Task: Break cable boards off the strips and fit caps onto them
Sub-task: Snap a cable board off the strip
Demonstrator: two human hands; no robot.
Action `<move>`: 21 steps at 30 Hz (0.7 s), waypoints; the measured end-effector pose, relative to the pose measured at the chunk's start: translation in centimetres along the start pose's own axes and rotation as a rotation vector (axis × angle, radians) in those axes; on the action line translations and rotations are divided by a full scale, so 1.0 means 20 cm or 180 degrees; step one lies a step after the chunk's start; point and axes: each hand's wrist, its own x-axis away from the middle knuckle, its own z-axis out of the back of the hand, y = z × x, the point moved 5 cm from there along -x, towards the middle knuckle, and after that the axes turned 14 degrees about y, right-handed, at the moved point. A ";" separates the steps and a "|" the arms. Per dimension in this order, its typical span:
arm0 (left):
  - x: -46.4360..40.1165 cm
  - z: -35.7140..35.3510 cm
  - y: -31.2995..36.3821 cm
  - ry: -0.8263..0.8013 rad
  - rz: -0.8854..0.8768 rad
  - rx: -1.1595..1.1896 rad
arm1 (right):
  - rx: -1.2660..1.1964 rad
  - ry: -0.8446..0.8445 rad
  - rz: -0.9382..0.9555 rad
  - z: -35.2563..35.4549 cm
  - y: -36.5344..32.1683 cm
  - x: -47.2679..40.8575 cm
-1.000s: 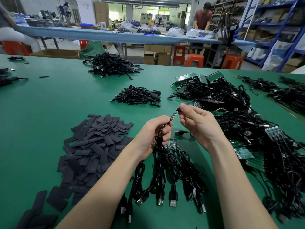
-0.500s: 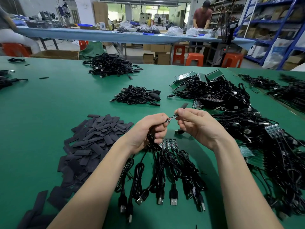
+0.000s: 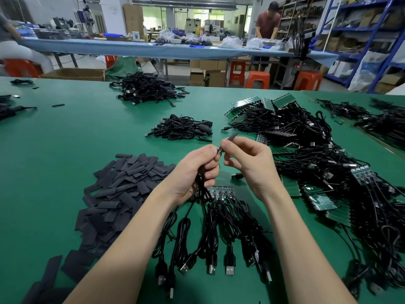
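Centre frame: left hand (image 3: 195, 170) pinches a small cable board (image 3: 218, 151), its black cable (image 3: 200, 183) hanging below. Right hand (image 3: 247, 160) pinches a grey cap (image 3: 231, 136) at the board's tip. Board strip (image 3: 220, 191) lies under the hands; cap pile (image 3: 122, 185) at left.

The left hand (image 3: 195, 170) covers nearly all of the cable board (image 3: 218, 151); only its tip shows. The right hand (image 3: 247, 163) hides the near end of the cap (image 3: 231, 136). The frame's bottom edge cuts off both forearms.
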 end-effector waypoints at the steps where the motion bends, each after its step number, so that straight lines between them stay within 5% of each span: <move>1: 0.00 0.00 0.00 -0.0038 0.0028 -0.0035 | 0.0013 -0.0066 -0.0071 0.00 0.00 0.00; 7: 0.02 -0.01 0.01 -0.0306 0.0235 -0.0474 | 0.0430 -0.0565 -0.0377 0.07 -0.02 0.00; 12: 0.01 -0.02 0.01 -0.0066 0.0319 -0.0648 | 0.0462 -0.0354 -0.0384 0.07 -0.01 0.00; 15: -0.02 0.03 0.05 0.0480 -0.0152 -0.0773 | 0.0115 0.0067 -0.0599 0.08 0.01 -0.01; 21: -0.03 0.06 0.11 0.0786 -0.1052 -0.1330 | -0.0300 0.0306 -0.0752 0.10 0.01 -0.02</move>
